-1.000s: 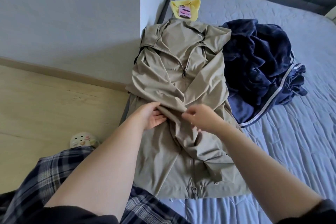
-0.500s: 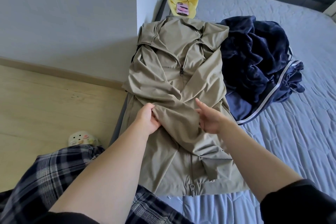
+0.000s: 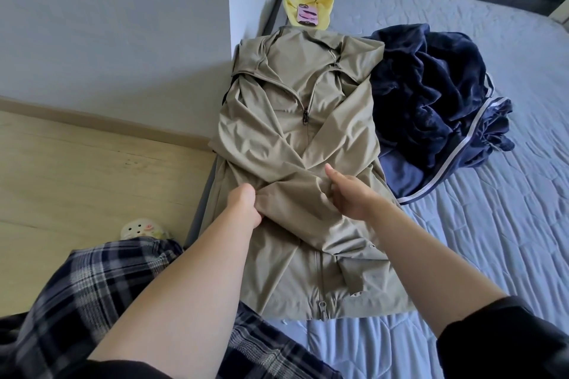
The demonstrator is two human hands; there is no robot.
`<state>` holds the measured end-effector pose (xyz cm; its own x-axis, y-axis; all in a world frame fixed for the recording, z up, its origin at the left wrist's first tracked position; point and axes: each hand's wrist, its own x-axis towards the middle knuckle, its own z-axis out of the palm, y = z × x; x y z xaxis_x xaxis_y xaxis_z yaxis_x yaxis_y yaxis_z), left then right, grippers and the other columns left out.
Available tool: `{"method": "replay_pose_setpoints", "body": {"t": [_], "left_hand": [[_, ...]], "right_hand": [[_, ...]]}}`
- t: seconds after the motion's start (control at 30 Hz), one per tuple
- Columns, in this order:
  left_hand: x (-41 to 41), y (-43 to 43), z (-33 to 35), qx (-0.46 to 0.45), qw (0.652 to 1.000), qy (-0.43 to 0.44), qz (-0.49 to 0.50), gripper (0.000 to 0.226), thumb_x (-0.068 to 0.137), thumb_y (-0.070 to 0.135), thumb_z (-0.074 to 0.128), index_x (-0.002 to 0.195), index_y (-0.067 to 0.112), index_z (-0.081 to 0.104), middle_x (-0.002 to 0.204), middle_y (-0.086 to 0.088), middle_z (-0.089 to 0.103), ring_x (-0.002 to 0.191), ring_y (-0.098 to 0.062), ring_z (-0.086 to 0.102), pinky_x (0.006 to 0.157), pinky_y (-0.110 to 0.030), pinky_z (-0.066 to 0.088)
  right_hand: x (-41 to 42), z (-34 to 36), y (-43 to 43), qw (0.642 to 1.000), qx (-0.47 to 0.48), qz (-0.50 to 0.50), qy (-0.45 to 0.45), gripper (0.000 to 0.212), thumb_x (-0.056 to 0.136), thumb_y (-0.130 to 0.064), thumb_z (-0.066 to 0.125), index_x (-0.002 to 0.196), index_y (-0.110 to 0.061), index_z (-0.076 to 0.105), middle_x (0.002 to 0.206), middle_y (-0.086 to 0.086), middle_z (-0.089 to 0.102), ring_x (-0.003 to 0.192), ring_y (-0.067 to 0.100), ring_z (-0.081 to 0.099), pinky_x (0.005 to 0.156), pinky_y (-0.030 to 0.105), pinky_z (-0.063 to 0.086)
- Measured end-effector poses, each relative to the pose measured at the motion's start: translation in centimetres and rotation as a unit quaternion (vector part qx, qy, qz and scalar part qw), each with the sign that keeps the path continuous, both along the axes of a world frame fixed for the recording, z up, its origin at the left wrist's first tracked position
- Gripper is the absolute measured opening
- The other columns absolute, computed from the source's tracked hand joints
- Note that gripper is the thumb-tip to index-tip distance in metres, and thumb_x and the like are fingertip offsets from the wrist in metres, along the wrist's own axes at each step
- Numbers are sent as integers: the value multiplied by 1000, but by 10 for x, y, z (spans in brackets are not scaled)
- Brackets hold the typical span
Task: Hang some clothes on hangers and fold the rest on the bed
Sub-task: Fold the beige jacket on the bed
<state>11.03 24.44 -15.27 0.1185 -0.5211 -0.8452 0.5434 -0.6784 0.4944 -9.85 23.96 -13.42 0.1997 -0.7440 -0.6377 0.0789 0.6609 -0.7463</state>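
One khaki jacket [image 3: 295,120] lies flat along the left edge of the bed [image 3: 492,224], zip up, both sleeves folded across its front. Two hands work at its middle. The left hand [image 3: 244,204] grips a bunched fold of sleeve. The right hand [image 3: 354,194] curls its fingers into the same sleeve, thumb raised. One navy heap of clothing [image 3: 431,95] sits just beside the jacket. One yellow cloth [image 3: 323,4] carries one pink phone [image 3: 307,14].

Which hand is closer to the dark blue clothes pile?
Right. The right hand holds the tan jacket at its middle, just left of the dark blue pile; the left hand grips the jacket farther left, across from it.
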Motion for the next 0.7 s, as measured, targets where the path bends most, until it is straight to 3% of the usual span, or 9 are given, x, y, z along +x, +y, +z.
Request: {"method": "replay_pose_setpoints", "body": {"t": [0.07, 0.13, 0.17, 0.23, 0.33, 0.4, 0.47, 0.6, 0.7], "left_hand": [[5, -1, -3, 5, 1000, -20, 6, 31, 92, 4, 38, 118, 7, 55, 87, -9, 50, 75, -24, 52, 64, -30, 47], [9, -1, -4, -1, 1000, -16, 6, 20, 92, 0, 35, 100, 2, 54, 87, -10, 49, 75, -23, 51, 68, -31, 48], [9, -2, -2, -5, 1000, -17, 8, 18, 91, -3, 33, 90, 0, 51, 87, -11, 48, 75, -23, 50, 68, -31, 48], [9, -3, 0, -26, 999, -19, 33, 23, 92, -7, 30, 95, -2, 52, 101, -15, 51, 86, -27, 54, 79, -37, 50], [7, -3, 4, -61, 997, -39, 39, 41, 97, -5, 30, 136, -2, 43, 138, -20, 48, 123, -33, 51, 96, -39, 46], [7, -2, 4, -68, 995, -62, 34, 43, 99, -3, 31, 141, -3, 36, 145, -20, 42, 131, -31, 46, 101, -37, 43], [9, -3, 1, -53, 996, -54, 40, 44, 98, -3, 31, 141, -1, 38, 145, -18, 43, 130, -32, 46, 101, -39, 43], [16, -4, -1, -51, 994, 22, 94, 42, 97, -4, 30, 136, 3, 44, 137, -14, 49, 124, -34, 49, 97, -47, 46], [15, -3, 0, -77, 988, 71, 115, 40, 98, -1, 30, 134, 5, 47, 136, -15, 52, 122, -34, 52, 98, -45, 46]], "right_hand": [[-4, 8, 5, 964, -13, 202, 175, 38, 92, -52, 51, 99, -19, 69, 86, -2, 71, 79, 13, 67, 74, 26, 54], [-11, 16, 8, 855, -65, 377, 351, 29, 86, -51, 63, 68, -28, 67, 63, -13, 59, 62, 8, 54, 58, 20, 42], [-14, 19, 8, 831, -86, 392, 385, 35, 85, -45, 68, 56, -26, 61, 52, -15, 49, 53, 5, 46, 51, 17, 34], [-21, 19, 3, 865, -129, 283, 394, 43, 80, -37, 75, 48, -19, 52, 44, -12, 38, 43, 4, 35, 42, 16, 26], [-30, 27, 3, 884, -187, 167, 395, 33, 75, -34, 79, 62, -14, 56, 53, -3, 40, 47, 8, 36, 43, 19, 25], [-36, 38, 7, 846, -166, 298, 410, 21, 73, -28, 79, 64, -20, 62, 56, -7, 51, 51, 5, 46, 46, 15, 32], [-41, 43, 13, 764, -122, 416, 477, 17, 72, -18, 74, 66, -22, 58, 65, -5, 61, 62, 10, 57, 50, 14, 38], [-37, 44, 25, 643, -275, 169, 694, 9, 75, -16, 59, 84, -17, 59, 82, 5, 62, 81, 33, 58, 60, 30, 36], [-40, 48, 36, 682, -306, 145, 648, 14, 75, -25, 65, 86, -16, 61, 77, 4, 62, 77, 29, 58, 58, 32, 37]]}}
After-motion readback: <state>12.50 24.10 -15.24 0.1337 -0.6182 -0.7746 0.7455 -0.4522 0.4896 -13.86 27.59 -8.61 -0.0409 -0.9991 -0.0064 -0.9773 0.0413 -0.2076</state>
